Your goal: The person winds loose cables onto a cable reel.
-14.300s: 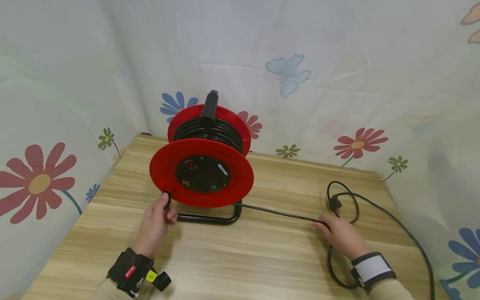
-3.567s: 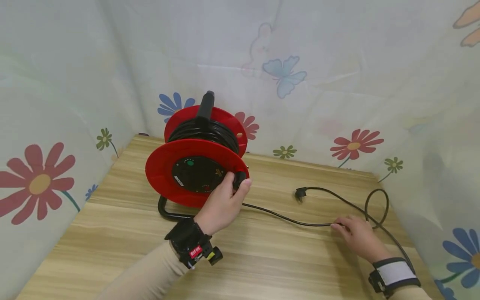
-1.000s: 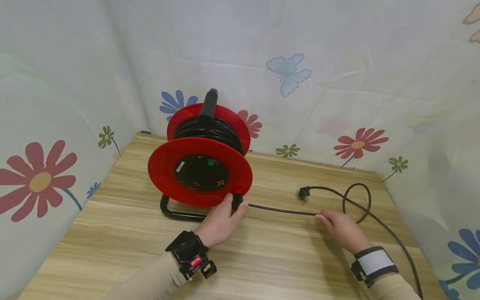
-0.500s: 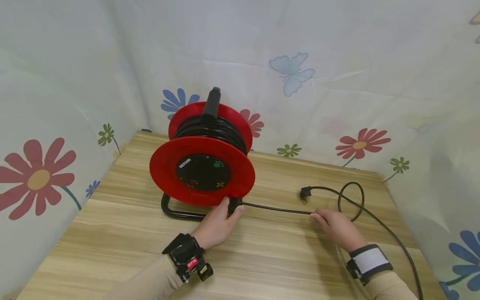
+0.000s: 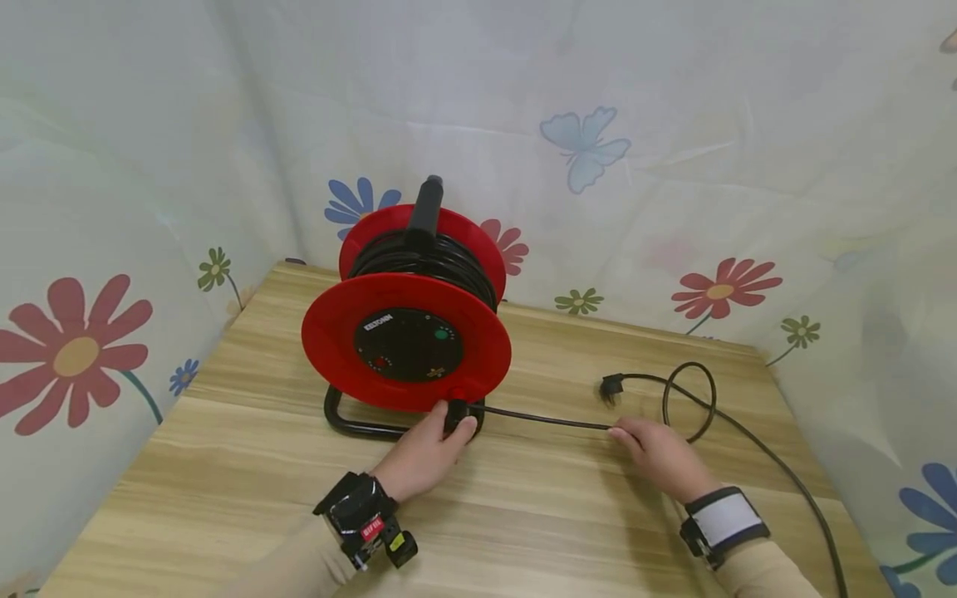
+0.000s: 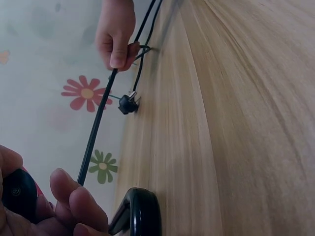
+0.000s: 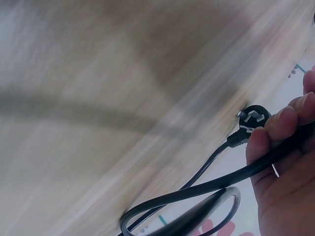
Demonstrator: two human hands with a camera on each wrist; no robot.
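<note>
1. I have the left hand [image 5: 422,457] at the lower edge of the reel [image 5: 407,292], its grip curled round the black crank knob [image 5: 454,413], thumb on one side and fingers on the other.
2. My right hand [image 5: 661,455] has its grip closed on the thin black cable [image 5: 542,419], pinching it just above the surface [image 5: 523,515], well apart from the left.
3. Between the two hands I see the cable run nearly straight, coming out from behind the crank knob.
4. The reel stands upright at the left of the surface, toward the back: two red discs with many turns of black cable wound between them, a black tubular stand [image 5: 366,429] beneath and a black carry handle [image 5: 426,212] on top.
5. On the front disc I get a round black panel [image 5: 407,345] with white lettering, a green spot at its right and a red one at its lower left.
6. The black plug [image 5: 611,386] lies on the surface just beyond the right hand; from it the cable crosses a loose loop and trails down the right side.
7. Behind it all I have a pale backdrop [image 5: 486,83] printed with flowers and a blue butterfly [image 5: 586,145].
</note>
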